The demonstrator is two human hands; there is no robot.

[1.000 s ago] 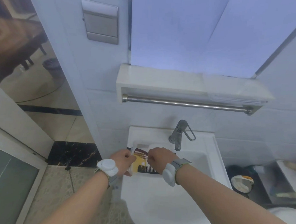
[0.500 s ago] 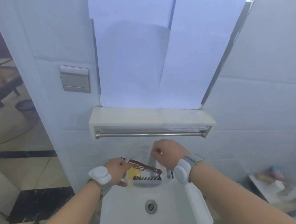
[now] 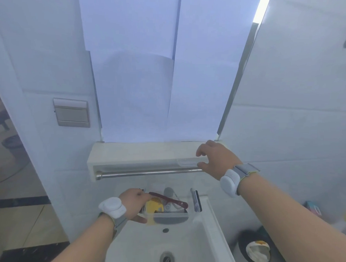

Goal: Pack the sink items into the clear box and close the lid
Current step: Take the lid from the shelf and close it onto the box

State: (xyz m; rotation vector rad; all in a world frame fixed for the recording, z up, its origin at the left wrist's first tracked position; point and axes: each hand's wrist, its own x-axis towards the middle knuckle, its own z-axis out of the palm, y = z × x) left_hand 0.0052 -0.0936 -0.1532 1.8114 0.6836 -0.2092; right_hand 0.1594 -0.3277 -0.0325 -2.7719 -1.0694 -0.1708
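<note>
Here, the fingers [image 3: 201,151] of the right hand [image 3: 216,159] curl around the end of a clear, flat plastic lid [image 3: 188,160] lying on the pale stone shelf [image 3: 140,153] above the basin, thumb under the shelf's front edge and the other digits on top; whether they have closed fully on the lid or only touch it cannot be told, since the transparent plastic is hard to read. The left hand [image 3: 135,205] grips the near left corner of the clear rectangular plastic box [image 3: 173,216], which sits at the back rim of the white ceramic sink [image 3: 210,230], just in front of the partly hidden chrome tap [image 3: 168,191]. Inside the box lie a dark red long-handled comb [image 3: 169,199], a yellow wide-toothed comb [image 3: 154,206] and a black fine-toothed comb [image 3: 175,211]; a dark slim item [image 3: 196,200] stands at the box's right end, too blurred to name. The sink bowl around the round metal drain [image 3: 166,260] shows no loose items, so the packing looks finished and the closing step appears to be in hand. The next move would call for lifting the lid clear of the shelf and the steel towel rail [image 3: 147,172] below it, bringing it down flat over the box, lining up its edges and pressing until it seats while the left hand steadies the box against sliding into the bowl. Both wrists carry white band-mounted devices.
</note>
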